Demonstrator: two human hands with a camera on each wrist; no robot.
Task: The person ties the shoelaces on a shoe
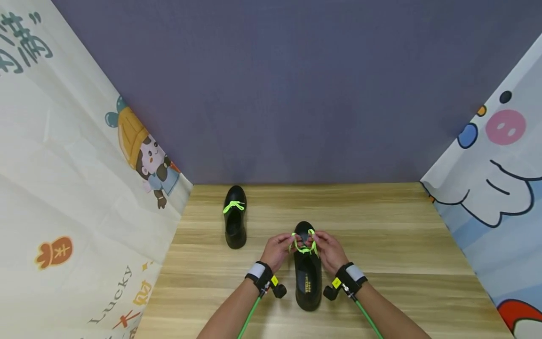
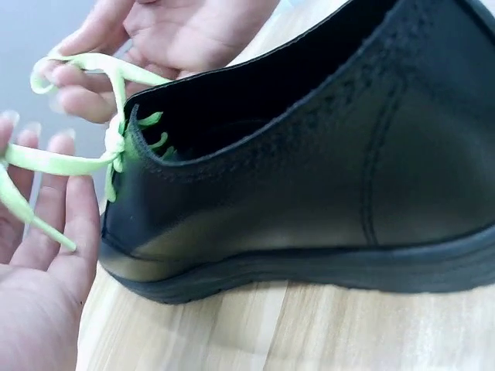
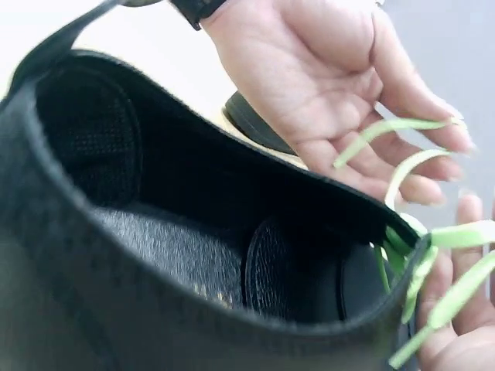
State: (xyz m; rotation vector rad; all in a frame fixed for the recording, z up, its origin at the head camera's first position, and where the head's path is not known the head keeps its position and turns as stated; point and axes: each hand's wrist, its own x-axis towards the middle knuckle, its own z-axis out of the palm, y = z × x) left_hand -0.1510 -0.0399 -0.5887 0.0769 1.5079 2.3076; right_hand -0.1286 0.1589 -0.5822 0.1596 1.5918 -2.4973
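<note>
A black shoe (image 1: 308, 303) stands on the wooden surface with its toe away from me. A neon-green shoelace (image 1: 304, 251) is knotted over its tongue, with a loop and a loose end to each side. My left hand (image 1: 277, 251) pinches the left loop between thumb and fingers, beside the toe. On the other side my right hand (image 1: 332, 253) pinches the right loop. In the left wrist view the knot (image 2: 114, 143) sits close against the shoe's opening, and both loops are drawn outward. The right wrist view shows the shoe's dark inside and the lace (image 3: 452, 301) at my right fingers.
A second black shoe (image 1: 235, 235), its green lace tied in a bow (image 1: 234, 205), stands farther back to the left. The wood-grain tabletop (image 1: 381, 212) meets a grey-blue panel (image 1: 296, 94) behind. Printed cloths hang at the left (image 1: 84, 165) and right (image 1: 499, 188).
</note>
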